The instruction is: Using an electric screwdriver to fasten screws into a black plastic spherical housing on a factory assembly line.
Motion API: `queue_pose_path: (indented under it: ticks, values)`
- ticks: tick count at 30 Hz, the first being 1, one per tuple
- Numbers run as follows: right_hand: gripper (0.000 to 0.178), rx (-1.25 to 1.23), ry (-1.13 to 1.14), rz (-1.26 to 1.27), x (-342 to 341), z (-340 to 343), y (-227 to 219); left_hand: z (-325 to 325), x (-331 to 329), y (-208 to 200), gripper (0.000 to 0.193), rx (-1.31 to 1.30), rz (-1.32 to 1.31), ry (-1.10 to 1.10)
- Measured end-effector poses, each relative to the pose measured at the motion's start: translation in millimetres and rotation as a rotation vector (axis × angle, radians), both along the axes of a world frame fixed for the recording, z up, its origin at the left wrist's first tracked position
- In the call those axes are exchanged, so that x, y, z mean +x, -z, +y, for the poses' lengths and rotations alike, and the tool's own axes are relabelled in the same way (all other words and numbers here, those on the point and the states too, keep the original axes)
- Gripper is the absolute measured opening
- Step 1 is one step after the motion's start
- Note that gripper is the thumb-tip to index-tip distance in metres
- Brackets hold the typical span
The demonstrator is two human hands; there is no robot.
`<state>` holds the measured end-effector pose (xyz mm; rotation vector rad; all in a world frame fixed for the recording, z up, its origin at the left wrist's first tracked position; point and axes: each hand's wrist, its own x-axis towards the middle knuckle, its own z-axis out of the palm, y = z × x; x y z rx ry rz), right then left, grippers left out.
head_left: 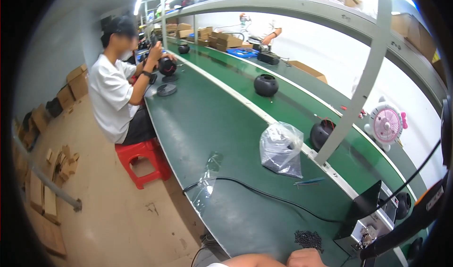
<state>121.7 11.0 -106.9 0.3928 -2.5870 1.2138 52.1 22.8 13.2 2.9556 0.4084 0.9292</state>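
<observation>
At the near end of the tabletop (222,135), a pile of small black pieces (308,240) is spread, with the left hand (306,258) placed just beside it on the near side. The fingers appear curled, but the hand is cut off by the lower border of the view, so whether the grip is clenched, released or grasping something cannot be told; the right hand is not seen. The pile is slightly drawn out from its far left toward its near right; the pieces are too small for their own directions to be made out. Beside the right edge, a silver-and-black box (363,234) is set, and in front of it a long black tool with an orange band (410,222) is slanted, its narrow end directed down toward the near end. The tabletop is crossed by a black cable (264,190) from the left edge toward the box. Near the right edge, a clear plastic bag (281,149) is placed, with a thin blue tool (309,181) laid nearby, its long axis running roughly crosswise. Farther along, a round black housing (167,66) is handled by a seated co-worker (111,97).
</observation>
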Motion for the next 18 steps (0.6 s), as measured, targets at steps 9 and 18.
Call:
queue_pose_path:
  ticks: [9,18]
  values:
    - [0.028,-0.07,0.139,0.242,3,2,-11,16,34,20,0.03,-0.08,0.016,0.116]
    - [0.031,0.208,0.451,0.067,3,21,-23,24,63,66,0.031,-0.194,-0.116,0.242]
